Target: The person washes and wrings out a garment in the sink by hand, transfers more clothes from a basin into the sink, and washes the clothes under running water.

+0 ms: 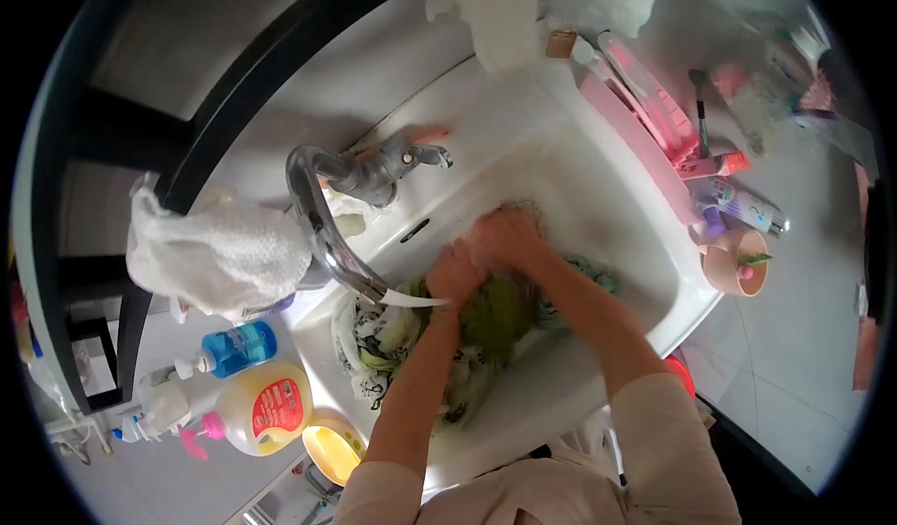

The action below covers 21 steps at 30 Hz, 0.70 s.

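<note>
A person in a beige short-sleeved top [523, 492] works bare-handed over a white sink [579, 165], both forearms reaching into the basin from the near side. The left hand [455, 273] and the right hand [507, 237] meet near the middle, knuckles up and touching, at the far edge of a bunched green cloth [500, 319]. The fingers are blurred and partly hidden, so whether either grip is closed on the fabric cannot be told. The green cloth lies in the sink between the forearms, while a white patterned cloth [378, 333] with green and black markings spreads beside it to the left, against the basin wall. A chrome faucet [327, 231] curves in from the far left — water [414, 300] streams from its spout toward the left wrist. Left of the faucet hangs a white towel [220, 249]. Along the sink's left side are a blue bottle [241, 348], a pale yellow bottle [266, 408] with a red label and pink pump, and, nearer, a yellow dish [334, 451]. On the right rim sits a pink tray [640, 142] holding slender items — just beside it lie a white-and-purple bottle [749, 209] and a pale pink cup [735, 263].
</note>
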### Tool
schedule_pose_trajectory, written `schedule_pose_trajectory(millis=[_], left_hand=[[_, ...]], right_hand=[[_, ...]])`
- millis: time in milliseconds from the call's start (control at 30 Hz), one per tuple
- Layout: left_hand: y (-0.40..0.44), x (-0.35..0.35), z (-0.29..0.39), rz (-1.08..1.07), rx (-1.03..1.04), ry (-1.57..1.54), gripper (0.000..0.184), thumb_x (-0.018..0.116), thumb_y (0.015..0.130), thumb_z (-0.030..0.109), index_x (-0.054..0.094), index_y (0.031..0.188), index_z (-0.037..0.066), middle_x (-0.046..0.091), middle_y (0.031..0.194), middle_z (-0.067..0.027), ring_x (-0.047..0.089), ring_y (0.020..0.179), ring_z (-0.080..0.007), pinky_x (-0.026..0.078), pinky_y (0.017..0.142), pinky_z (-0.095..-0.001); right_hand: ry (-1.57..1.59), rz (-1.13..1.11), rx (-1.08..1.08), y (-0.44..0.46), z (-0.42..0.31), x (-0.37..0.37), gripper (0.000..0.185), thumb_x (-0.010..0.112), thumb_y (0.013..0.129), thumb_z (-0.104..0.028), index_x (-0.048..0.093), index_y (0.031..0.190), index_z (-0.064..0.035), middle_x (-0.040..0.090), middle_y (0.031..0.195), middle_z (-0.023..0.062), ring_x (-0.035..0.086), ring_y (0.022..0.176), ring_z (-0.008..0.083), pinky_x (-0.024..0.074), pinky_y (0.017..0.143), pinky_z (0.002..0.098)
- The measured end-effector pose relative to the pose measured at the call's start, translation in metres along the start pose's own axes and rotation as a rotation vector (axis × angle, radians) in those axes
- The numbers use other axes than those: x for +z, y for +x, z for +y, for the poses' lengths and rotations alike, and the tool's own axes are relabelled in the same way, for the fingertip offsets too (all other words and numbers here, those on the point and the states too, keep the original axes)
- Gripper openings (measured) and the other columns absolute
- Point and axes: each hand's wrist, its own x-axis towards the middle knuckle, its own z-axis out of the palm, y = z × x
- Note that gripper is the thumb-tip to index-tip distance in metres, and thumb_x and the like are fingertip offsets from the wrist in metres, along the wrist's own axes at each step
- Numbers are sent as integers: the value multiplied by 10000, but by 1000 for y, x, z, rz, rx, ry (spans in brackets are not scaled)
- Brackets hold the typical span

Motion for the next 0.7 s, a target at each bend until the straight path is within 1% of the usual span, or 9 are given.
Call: schedule_pose_trajectory(millis=[33, 133, 233, 333, 367, 467, 500, 600, 700], left_hand=[[7, -6, 2, -102, -74, -25, 434, 655, 683, 323, 534, 1023, 82, 552, 815, -138, 571, 698, -343, 490, 612, -445], [7, -3, -6, 55, 38, -85, 394, 650, 703, 331, 537, 1012, 114, 572, 845, -143, 581, 729, -352, 485, 623, -465], [-28, -25, 18, 264, -11, -174, 382, 661, 720, 343, 538, 1019, 140, 584, 822, -130, 586, 769, -343, 474, 630, -471], [-64, -61, 23, 28, -103, -398, 415, 676, 720, 370, 544, 1033, 131, 592, 790, -123, 579, 770, -338, 468, 628, -456], [-77, -68, 28, 188, -54, -390, 365, 709, 718, 280, 569, 1004, 100, 594, 750, -103, 582, 675, -274, 467, 597, -389], [-88, -71, 20, 244, -85, -839, 236, 681, 751, 127, 592, 960, 65, 597, 728, -65, 560, 605, -181, 456, 567, -308], [-87, -80, 19, 159, -214, -1135, 125, 642, 808, 82, 606, 924, 53, 591, 756, -4, 529, 643, -78, 424, 576, -226], [-91, -115, 21, 261, -402, -1461, 115, 611, 811, 41, 611, 922, 69, 596, 761, 5, 530, 643, -79, 434, 600, -220], [-94, -144, 62, 485, -224, -1428, 109, 571, 804, 21, 597, 896, 75, 612, 726, -4, 564, 612, -122, 450, 571, -234]], right_hand=[[39, 19, 38, 2, -2, -6, 261, 542, 764, -296, 620, 885, -79, 647, 811, 121, 593, 816, 337, 489, 658, 459], [106, 117, 106, -5, -14, -12, 277, 517, 790, -300, 618, 884, -60, 653, 814, 130, 594, 838, 350, 484, 704, 464], [84, 279, 110, -38, -11, 1, 261, 510, 816, -289, 616, 891, -63, 652, 841, 121, 590, 867, 320, 477, 726, 467], [95, 425, 49, -83, -6, -5, 225, 520, 833, -264, 614, 899, -70, 645, 842, 116, 583, 886, 280, 468, 710, 469], [82, 473, -4, -97, -4, -8, 242, 524, 841, -278, 607, 917, -64, 643, 849, 114, 582, 876, 289, 463, 714, 464], [205, 396, 36, -114, -17, -38, 276, 516, 865, -292, 590, 961, -44, 631, 876, 96, 578, 865, 294, 460, 722, 421], [270, 336, 82, -117, -23, -51, 284, 510, 873, -292, 584, 975, -38, 627, 887, 87, 577, 865, 291, 461, 724, 401], [1150, 419, 175, -113, -46, -78, 264, 481, 898, -255, 563, 1004, -27, 609, 874, 67, 583, 854, 237, 474, 704, 363], [1802, 378, 314, -119, -82, -84, 231, 459, 915, -218, 545, 1016, -29, 583, 852, 46, 571, 813, 172, 476, 680, 320]])
